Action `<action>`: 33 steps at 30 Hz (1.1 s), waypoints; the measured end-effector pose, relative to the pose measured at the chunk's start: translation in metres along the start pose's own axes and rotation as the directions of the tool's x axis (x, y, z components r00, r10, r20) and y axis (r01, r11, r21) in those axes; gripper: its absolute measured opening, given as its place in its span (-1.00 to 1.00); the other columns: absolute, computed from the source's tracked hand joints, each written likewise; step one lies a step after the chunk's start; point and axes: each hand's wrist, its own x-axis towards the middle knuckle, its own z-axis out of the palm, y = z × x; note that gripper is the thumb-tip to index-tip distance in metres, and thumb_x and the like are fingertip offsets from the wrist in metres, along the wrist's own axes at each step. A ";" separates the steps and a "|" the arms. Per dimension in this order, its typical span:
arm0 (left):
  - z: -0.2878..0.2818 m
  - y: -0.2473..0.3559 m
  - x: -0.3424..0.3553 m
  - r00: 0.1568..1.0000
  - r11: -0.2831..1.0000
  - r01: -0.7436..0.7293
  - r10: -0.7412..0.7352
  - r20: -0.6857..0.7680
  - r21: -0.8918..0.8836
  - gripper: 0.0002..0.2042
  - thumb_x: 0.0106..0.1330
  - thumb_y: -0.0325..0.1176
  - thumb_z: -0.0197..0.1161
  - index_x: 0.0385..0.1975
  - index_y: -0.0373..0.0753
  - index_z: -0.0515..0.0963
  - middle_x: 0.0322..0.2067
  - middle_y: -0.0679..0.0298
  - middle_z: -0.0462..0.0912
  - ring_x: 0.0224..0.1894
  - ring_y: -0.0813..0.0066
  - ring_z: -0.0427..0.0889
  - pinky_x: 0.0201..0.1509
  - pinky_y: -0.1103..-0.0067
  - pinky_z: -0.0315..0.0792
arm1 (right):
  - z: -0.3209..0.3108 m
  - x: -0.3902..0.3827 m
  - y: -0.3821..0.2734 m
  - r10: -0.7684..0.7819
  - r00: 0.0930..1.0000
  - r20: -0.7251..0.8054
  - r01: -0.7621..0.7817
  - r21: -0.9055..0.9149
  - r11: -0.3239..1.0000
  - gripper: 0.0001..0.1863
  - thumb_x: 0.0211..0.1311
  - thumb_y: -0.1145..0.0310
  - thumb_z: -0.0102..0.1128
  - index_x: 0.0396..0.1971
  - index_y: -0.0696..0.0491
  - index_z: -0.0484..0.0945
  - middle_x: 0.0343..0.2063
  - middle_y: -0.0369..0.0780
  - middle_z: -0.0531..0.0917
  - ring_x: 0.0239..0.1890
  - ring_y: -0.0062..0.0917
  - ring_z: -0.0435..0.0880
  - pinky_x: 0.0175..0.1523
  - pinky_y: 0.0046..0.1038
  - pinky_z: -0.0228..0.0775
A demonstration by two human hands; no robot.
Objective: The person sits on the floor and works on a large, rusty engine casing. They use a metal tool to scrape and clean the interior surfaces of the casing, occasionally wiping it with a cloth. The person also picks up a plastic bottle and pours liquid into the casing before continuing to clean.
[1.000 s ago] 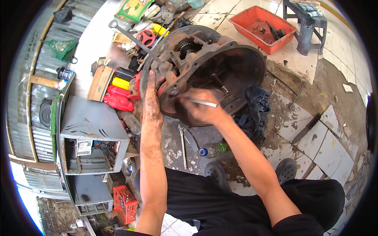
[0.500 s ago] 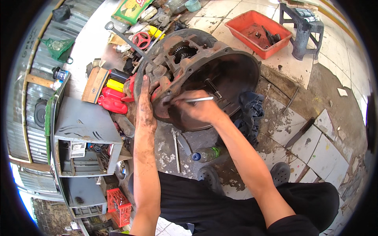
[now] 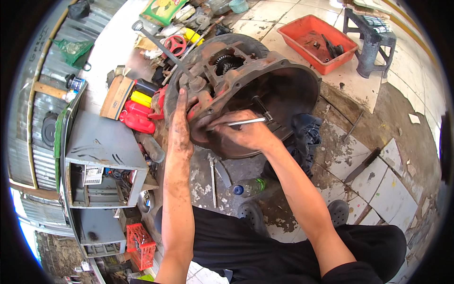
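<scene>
A large rusty gearbox housing (image 3: pixel 222 97) with a wide bell-shaped opening sits on a tyre (image 3: pixel 253 43). Gears (image 3: pixel 228 62) show through a hole in its top, and a splined shaft (image 3: pixel 261 108) stands inside the bell. My left hand (image 3: pixel 181 130), stained dark, rests against the housing's left side with its fingers stretched out. My right hand (image 3: pixel 246 132) is closed around a slim silver metal tool (image 3: pixel 248 121) at the bell's left rim. The tool's working end is hidden by my fingers and shadow. A long gear lever (image 3: pixel 163 49) rises from the housing.
A red tray (image 3: pixel 302 38) with metal parts stands far right beside a dark plastic stool (image 3: pixel 371 42). Dark cloth (image 3: pixel 305 137) lies right of the housing. A bottle (image 3: pixel 250 188) and a long metal bar (image 3: pixel 213 182) lie near my feet. Grey cabinets (image 3: pixel 104 142) stand left.
The whole view has shifted slightly, so the scene sits a little further right. My right hand and the silver tool have moved slightly at the bell's rim; my left hand stays against the housing.
</scene>
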 end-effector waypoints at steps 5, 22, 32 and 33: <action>0.020 0.007 -0.014 0.990 0.987 -0.098 0.110 -0.090 0.131 -0.13 0.27 0.31 0.17 0.19 -0.52 0.39 0.16 -0.04 0.47 0.21 0.25 0.46 0.30 0.40 0.32 | -0.013 -0.002 0.008 0.124 0.988 -0.089 -0.130 -0.056 0.990 -0.81 0.20 0.43 0.25 -0.22 0.14 0.71 -0.30 -0.08 0.75 -0.24 -0.35 0.75 -0.05 -0.39 0.55; 0.009 -0.001 -0.003 0.994 0.996 -0.066 0.070 -0.079 0.052 -0.23 0.27 0.28 0.19 0.16 -0.37 0.41 0.09 0.10 0.54 0.16 0.29 0.50 0.25 0.37 0.35 | 0.021 -0.009 0.012 -0.073 0.951 -0.300 0.021 -0.173 0.985 -0.80 0.19 0.48 0.23 -0.21 0.20 0.68 -0.32 -0.07 0.74 -0.25 -0.27 0.73 -0.11 -0.36 0.54; 0.017 0.004 -0.007 0.997 0.999 -0.036 0.037 -0.071 0.022 -0.28 0.24 0.25 0.25 0.16 -0.26 0.39 0.03 0.14 0.57 0.12 0.28 0.52 0.23 0.32 0.40 | 0.039 -0.018 0.015 -0.118 0.895 -0.430 0.013 -0.239 0.971 -0.82 0.10 0.56 0.22 -0.27 0.22 0.67 -0.30 -0.04 0.73 -0.29 -0.18 0.71 -0.13 -0.27 0.55; 0.017 0.005 -0.008 0.995 0.998 -0.049 0.051 -0.081 0.032 -0.28 0.24 0.25 0.26 0.18 -0.23 0.37 0.03 0.15 0.56 0.12 0.28 0.52 0.23 0.31 0.40 | 0.037 -0.018 0.017 -0.124 0.880 -0.458 0.003 -0.256 0.967 -0.82 0.10 0.56 0.22 -0.28 0.23 0.67 -0.30 -0.04 0.73 -0.29 -0.18 0.71 -0.13 -0.27 0.54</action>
